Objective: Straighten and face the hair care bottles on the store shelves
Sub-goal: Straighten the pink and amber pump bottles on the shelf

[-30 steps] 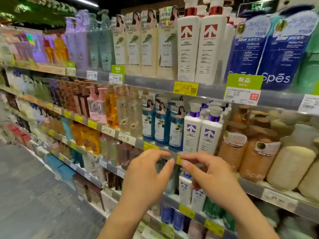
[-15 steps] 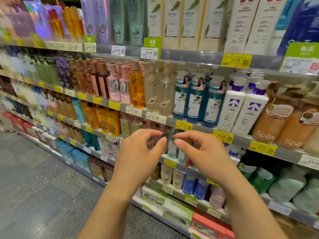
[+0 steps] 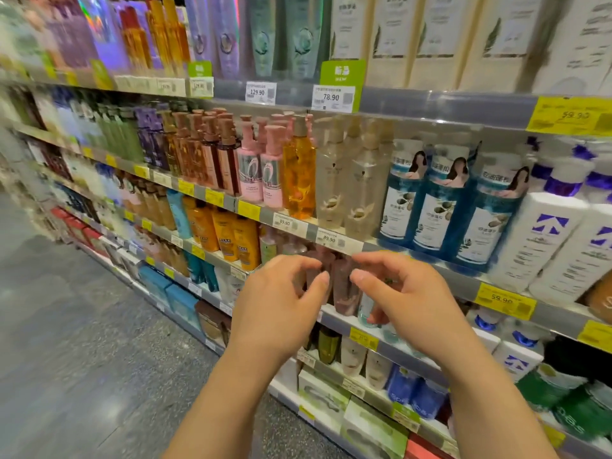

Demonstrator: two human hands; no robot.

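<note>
Here, both hands are raised before the shelf: the left hand (image 3: 281,306) and right hand (image 3: 407,299) have loosely curled fingers that hold nothing. Behind them, the brownish bottles (image 3: 344,286) stand on the shelf (image 3: 414,346), partly hidden

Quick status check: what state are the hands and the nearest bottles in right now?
left hand: raised before the shelf, fingers loosely curled, holding nothing
right hand: same, thumb toward the left hand
mauve bottles: upright, between the two hands, ungripped
blue bottles: upright, labels forward
pink pump bottles: upright, labels forward
</note>
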